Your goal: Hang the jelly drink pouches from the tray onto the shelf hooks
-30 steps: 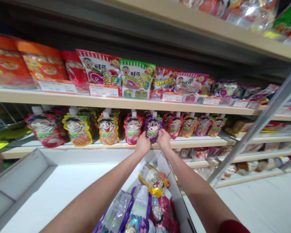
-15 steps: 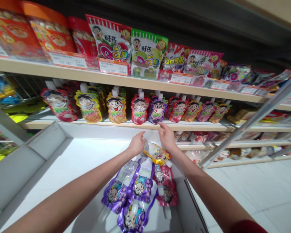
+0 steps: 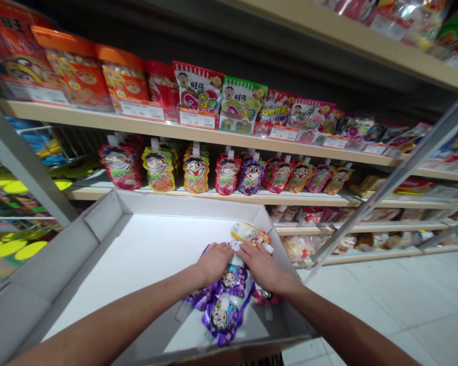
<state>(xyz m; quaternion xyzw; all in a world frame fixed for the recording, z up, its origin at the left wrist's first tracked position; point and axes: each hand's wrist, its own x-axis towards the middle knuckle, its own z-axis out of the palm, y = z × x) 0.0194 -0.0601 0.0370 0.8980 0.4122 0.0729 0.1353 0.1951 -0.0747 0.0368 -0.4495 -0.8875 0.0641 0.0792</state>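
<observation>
My left hand (image 3: 215, 263) and my right hand (image 3: 260, 265) are down in the white cardboard box (image 3: 168, 239). Both have their fingers curled over the upper end of a purple jelly pouch (image 3: 234, 279); the thumbs are mostly hidden. Under and beside it lie more purple pouches (image 3: 219, 317), caps toward me. A yellow-orange pouch (image 3: 252, 234) rests just beyond my fingertips. A red-pink pouch (image 3: 266, 296) is partly covered by my right hand and wrist.
Behind the box, a shelf (image 3: 168, 194) holds upright capped pouches (image 3: 196, 173) in several colours. Bags of gummies (image 3: 242, 104) and orange-lidded tubs (image 3: 124, 76) stand above. A grey metal post (image 3: 389, 183) slants at the right, and another post (image 3: 26, 157) at the left.
Both hands have come down and back from near the shelf edge onto the purple pouches in the box. The camera view has shifted, showing more of the box and upper shelf.
</observation>
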